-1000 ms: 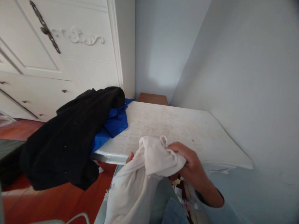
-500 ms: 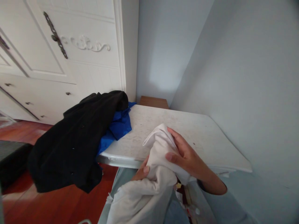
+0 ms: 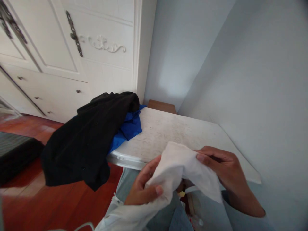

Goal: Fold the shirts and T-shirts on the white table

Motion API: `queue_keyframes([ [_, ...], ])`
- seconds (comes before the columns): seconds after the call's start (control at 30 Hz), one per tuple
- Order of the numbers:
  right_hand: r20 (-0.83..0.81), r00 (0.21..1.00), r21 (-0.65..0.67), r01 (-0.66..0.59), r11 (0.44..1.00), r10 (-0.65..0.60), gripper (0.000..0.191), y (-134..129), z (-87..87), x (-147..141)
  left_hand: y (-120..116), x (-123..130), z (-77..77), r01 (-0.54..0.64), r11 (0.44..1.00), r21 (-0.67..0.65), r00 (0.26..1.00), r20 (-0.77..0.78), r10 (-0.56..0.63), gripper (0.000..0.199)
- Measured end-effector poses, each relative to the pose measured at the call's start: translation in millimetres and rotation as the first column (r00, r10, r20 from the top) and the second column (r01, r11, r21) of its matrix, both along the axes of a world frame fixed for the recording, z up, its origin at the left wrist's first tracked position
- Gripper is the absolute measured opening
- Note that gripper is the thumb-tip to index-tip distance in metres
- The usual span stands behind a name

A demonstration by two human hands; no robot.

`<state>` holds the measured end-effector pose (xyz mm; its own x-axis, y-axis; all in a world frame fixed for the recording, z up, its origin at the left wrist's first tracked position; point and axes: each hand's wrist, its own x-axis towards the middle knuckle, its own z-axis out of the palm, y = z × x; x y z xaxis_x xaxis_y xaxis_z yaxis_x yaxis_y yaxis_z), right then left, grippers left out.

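A white cloth garment (image 3: 179, 157) is stretched between my two hands above the near edge of the white table (image 3: 166, 128). My left hand (image 3: 145, 183) grips its left part, with the thumb on top of the fabric. My right hand (image 3: 220, 162) pinches the upper right edge between thumb and fingers. From there the fabric hangs down on the right, and the rest trails over my lap at the bottom left. What kind of garment it is, I cannot tell.
A black garment with buttons (image 3: 89, 141) lies over a blue cloth (image 3: 131, 126) at the table's left end and hangs toward the red wooden floor (image 3: 64, 205). Behind stands a white wardrobe (image 3: 108, 70). A grey-blue wall (image 3: 264, 96) borders the table's right side.
My hands have moved apart, the right one to the right, spreading the bunched white garment. My left hand has come up further into view. The camera has turned slightly left.
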<state>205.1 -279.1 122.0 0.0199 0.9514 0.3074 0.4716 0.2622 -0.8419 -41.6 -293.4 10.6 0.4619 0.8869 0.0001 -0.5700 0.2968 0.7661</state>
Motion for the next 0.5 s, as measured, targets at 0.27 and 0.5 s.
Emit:
queue_keyframes([
  [0.27, 0.444, 0.858, 0.344, -0.428, 0.836, 0.257, 0.011, 29, 60.3, -38, -38, -48, 14.5, 0.069, 0.997, 0.047, 0.884, -0.467, -0.039, 0.044],
  [0.5, 0.026, 0.941, 0.316, -0.328, 0.89, 0.337, 0.013, 52, 90.6, -80, -62, -103, 32.2, -0.267, 0.936, 0.231, 0.728, -0.588, 0.353, 0.039],
])
